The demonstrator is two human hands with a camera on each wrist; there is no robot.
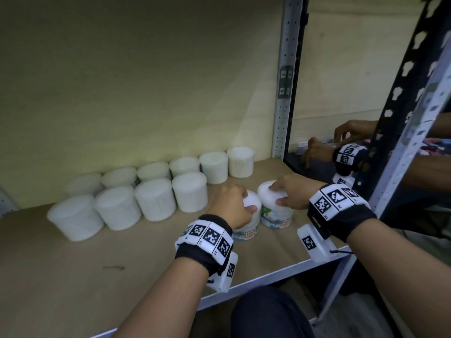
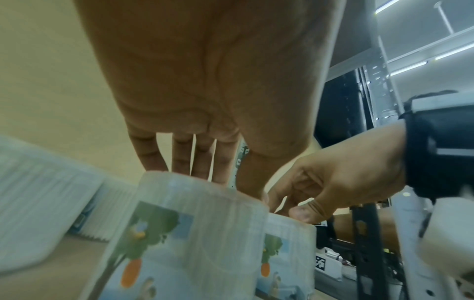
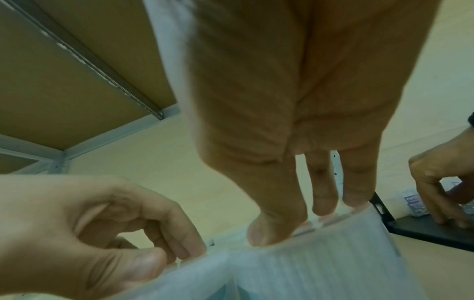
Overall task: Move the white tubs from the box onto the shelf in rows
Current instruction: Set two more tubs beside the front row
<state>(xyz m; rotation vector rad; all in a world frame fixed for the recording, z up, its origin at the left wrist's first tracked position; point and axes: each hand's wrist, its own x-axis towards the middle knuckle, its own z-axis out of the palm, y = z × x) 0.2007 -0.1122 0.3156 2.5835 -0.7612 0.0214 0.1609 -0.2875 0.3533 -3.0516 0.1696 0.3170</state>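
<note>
A: Where are both hands?
B: On the shelf (image 1: 73,259). The left hand (image 1: 231,203) has its grip curled over the top of one white tub (image 1: 246,230); the right hand (image 1: 292,191) clasps the lid of a second tub (image 1: 275,215), touching it at 3 o'clock

A: And the others?
B: Two rows of white tubs (image 1: 156,203) stand from 9 to 12 o'clock of the held pair, against the back wall (image 1: 146,81)
</note>
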